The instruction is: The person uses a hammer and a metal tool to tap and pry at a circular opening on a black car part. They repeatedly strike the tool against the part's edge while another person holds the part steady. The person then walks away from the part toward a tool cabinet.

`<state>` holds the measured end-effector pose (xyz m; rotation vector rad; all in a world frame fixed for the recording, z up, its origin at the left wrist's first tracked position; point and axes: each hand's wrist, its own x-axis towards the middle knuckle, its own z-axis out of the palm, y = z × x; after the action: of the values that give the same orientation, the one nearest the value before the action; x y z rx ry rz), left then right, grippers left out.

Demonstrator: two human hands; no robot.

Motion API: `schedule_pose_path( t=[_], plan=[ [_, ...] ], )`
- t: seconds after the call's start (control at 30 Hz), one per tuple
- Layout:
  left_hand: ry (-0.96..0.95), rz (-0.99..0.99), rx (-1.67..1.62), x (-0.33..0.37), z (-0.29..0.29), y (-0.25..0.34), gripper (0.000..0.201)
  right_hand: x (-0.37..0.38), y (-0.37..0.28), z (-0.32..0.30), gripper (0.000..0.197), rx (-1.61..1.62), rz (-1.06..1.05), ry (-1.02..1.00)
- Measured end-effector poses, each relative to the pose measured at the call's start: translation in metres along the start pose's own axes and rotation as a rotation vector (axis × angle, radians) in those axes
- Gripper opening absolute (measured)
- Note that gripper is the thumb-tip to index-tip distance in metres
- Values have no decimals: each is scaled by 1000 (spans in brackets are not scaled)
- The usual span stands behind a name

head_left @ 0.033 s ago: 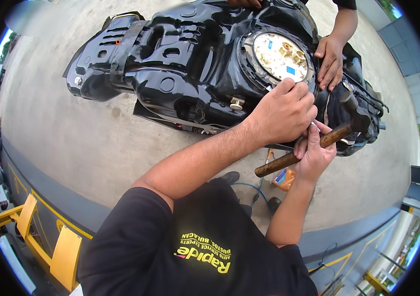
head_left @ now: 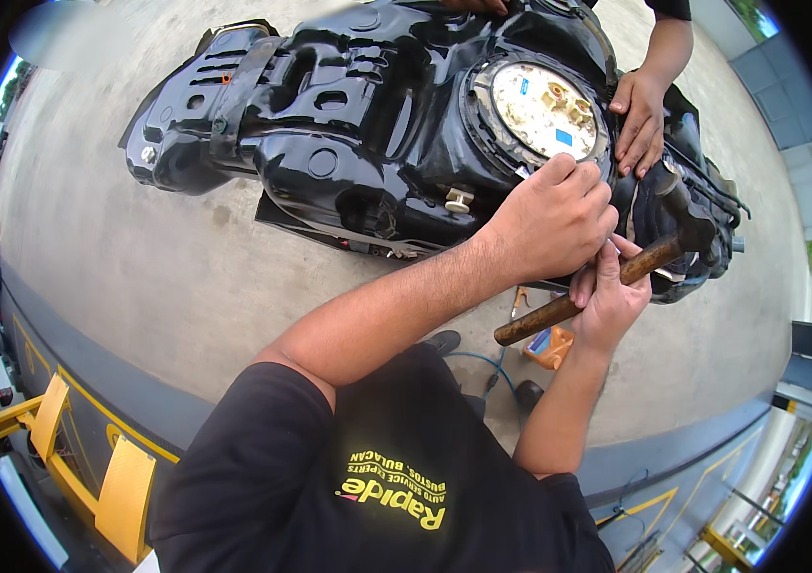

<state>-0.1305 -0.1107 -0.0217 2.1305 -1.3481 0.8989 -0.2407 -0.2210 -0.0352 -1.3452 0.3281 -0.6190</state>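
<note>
A black plastic fuel tank lies before me, with a round off-white pump cover set in a dark ring on its top. My left hand is closed at the near edge of that ring; whatever its fingers grip is hidden. Just below it, my right hand is wrapped round the wooden handle of a hammer. The hammer's dark head lies over the right end of the tank. A small pale bit shows between my two hands, too small to name.
Another person's hand rests flat on the tank right of the cover, and their other hand touches its far edge. On the concrete floor below stand an orange container and a blue hose. Yellow lift parts are at lower left.
</note>
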Motion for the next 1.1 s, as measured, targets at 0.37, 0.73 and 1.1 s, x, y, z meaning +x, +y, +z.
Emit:
schedule_pose_path(
  t=[0.37, 0.73, 1.1],
  plan=[
    [-165, 44, -168, 21, -8, -7, 13, 1, -17, -3, 24, 8, 36, 26],
    [-194, 206, 24, 10, 5, -5, 17, -82, 23, -52, 51, -61, -93, 5],
    [-42, 406, 177, -25, 46, -75, 22, -89, 11, -36, 48, -175, -177, 77]
  ],
)
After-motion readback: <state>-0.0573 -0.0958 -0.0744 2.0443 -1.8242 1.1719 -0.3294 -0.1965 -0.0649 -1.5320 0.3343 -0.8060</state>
